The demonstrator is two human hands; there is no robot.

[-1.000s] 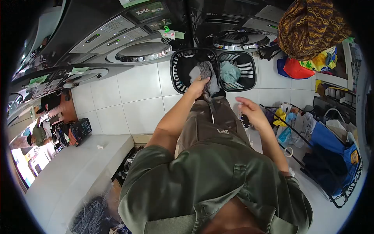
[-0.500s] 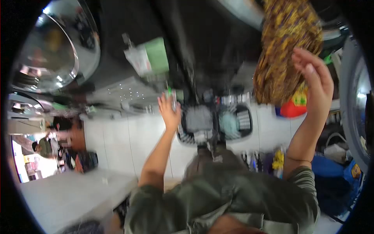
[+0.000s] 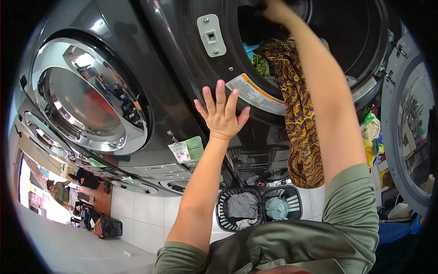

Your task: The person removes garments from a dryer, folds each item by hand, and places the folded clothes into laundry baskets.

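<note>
Two baskets (image 3: 294,203) on tiles (image 3: 148,210) | left hand (image 3: 222,114) spread at machine (image 3: 182,50) | right hand (image 3: 278,12) in drum (image 3: 349,36), grip unclear

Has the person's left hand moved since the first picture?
Yes, upward: the left hand went from the left basket to the front of the open machine.

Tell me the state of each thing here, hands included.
Right hand: at the mouth of the right machine, blurred; hold unclear
Left hand: open, fingers spread
Patterned cloth: hanging out of the right machine
Right door: open
Left door: shut
Left basket: holding grey cloth
Right basket: holding pale green cloth
</note>
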